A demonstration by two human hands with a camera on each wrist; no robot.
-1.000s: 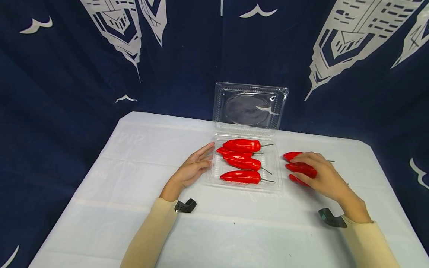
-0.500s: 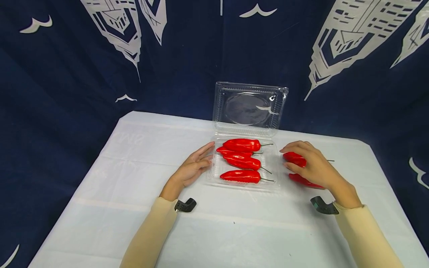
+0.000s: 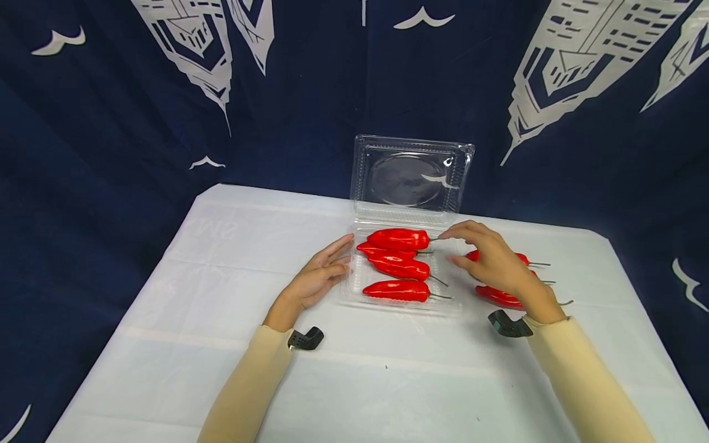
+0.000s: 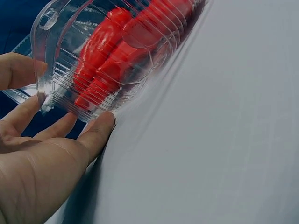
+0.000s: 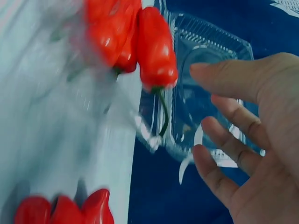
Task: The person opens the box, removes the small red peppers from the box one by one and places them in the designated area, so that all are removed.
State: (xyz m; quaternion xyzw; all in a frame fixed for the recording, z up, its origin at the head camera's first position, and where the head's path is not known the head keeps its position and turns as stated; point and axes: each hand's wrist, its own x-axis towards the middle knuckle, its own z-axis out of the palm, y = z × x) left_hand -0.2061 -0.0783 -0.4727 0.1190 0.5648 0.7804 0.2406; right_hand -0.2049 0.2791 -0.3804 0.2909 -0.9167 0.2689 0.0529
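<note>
While the left hand (image 3: 316, 280) lies palm-up on the white table cover (image 3: 221, 295), its straight, slightly spread fingers touch the left wall of the clear clamshell container (image 3: 354, 289) and hold nothing. The left wrist view confirms fingertip contact at the ribbed corner of the container base.

Four red peppers (image 3: 400, 268) lie inside the base, roughly parallel, pointed ends left and thin dark stems right. Behind them, the hinged lid (image 3: 411, 179) stands upright and open.

The right hand (image 3: 490, 258) hovers at the right edge of the container, fingers apart and loosely bent, gripping nothing; the right wrist view shows an empty palm. Beneath and just right of it, three loose peppers (image 3: 501, 296) lie on the cover, close together, stems pointing right.

Risk assessment:
- The container is light and thin-walled; a sideways push from either hand would probably slide or tip it, since the left fingers only rest against it.
- The upright lid could fall shut if the base is jolted.
- The base already looks well filled; added peppers may stack and roll out.

The peppers are glossy, smooth, uniformly red and tapered.
</note>
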